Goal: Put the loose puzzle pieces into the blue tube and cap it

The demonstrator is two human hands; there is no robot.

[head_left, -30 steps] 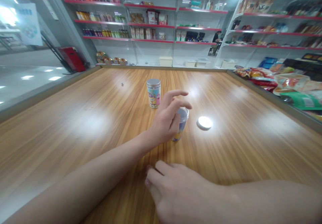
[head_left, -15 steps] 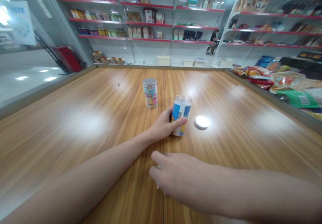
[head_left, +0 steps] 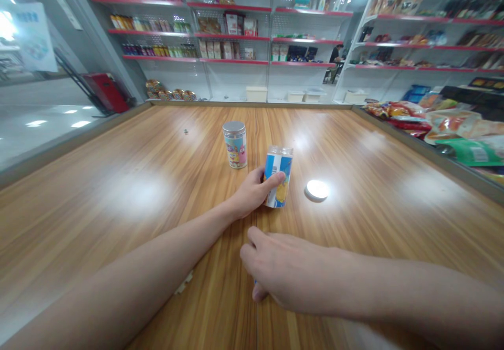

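Observation:
My left hand is wrapped round a lidless clear jar with a blue, white and yellow label. The jar leans slightly, its mouth facing up. Closer to me, my right hand is closed low over the table, its fingertips turned down. A small bluish bit shows under its fingers, too hidden to name. The round silver lid lies on the table right of the jar. Behind my left hand stands a second jar, upright with its silver lid on. Pale jagged pieces, like puzzle pieces, peek out beside my left forearm.
A raised edge borders the wooden table. A tiny object lies far left on it. Packaged snacks are piled beyond the right edge. Stocked shelves line the back, with a person in the distance.
My left hand has shifted the jar slightly left and turned it, showing more of the label's yellow picture. My right hand has moved a little right. Pale pieces now show beside my left forearm.

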